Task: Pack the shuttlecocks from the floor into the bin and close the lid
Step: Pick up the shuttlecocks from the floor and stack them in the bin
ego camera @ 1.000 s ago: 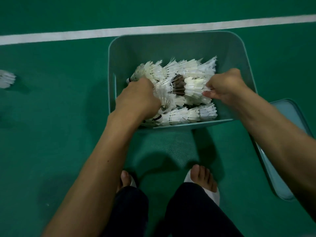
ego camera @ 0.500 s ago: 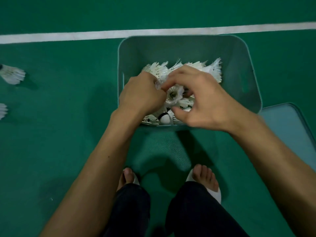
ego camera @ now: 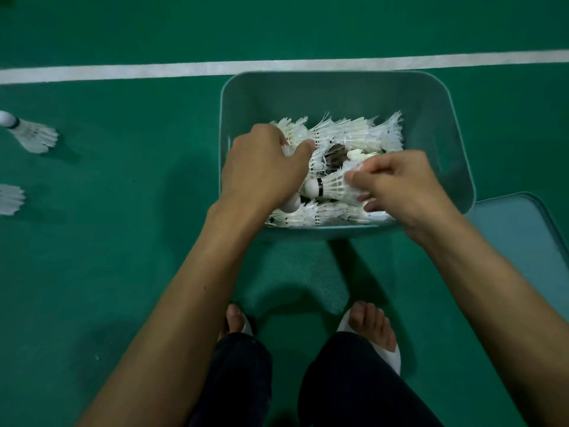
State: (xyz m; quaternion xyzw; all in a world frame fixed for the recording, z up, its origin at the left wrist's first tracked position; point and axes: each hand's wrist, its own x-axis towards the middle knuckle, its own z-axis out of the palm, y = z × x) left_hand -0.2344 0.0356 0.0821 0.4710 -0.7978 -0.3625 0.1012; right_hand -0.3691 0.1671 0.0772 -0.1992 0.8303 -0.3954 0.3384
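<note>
A teal bin stands open on the green floor, holding several white feather shuttlecocks. My left hand is inside the bin at its left side, fingers curled over a clump of shuttlecocks. My right hand pinches the feather skirt of one shuttlecock, which lies with its cork pointing left. The bin's lid lies flat on the floor to the right of the bin. Two more shuttlecocks lie on the floor at far left, one above the other.
A white court line crosses the floor behind the bin. My feet in white slippers and dark trousers are just in front of the bin.
My right hand has drawn back to the right, from over the pile's middle, and now pinches a single shuttlecock. The left hand has stayed on the left clump.
</note>
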